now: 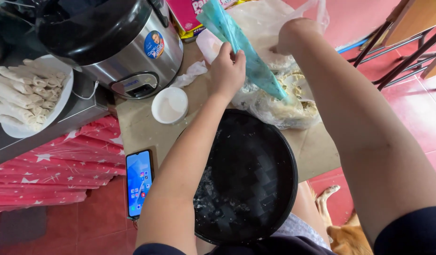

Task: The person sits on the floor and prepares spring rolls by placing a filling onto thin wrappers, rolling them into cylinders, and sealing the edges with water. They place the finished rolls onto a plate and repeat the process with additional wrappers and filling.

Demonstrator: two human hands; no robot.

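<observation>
a home kitchen corner: a rice cooker [119, 42] stands on the board, a plate of rolls [27, 92] left of it, red floor tiles [411, 108] right of it.

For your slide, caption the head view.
Left hand pinches a teal piping bag above a black tray, beside rolled wrappers.
</observation>
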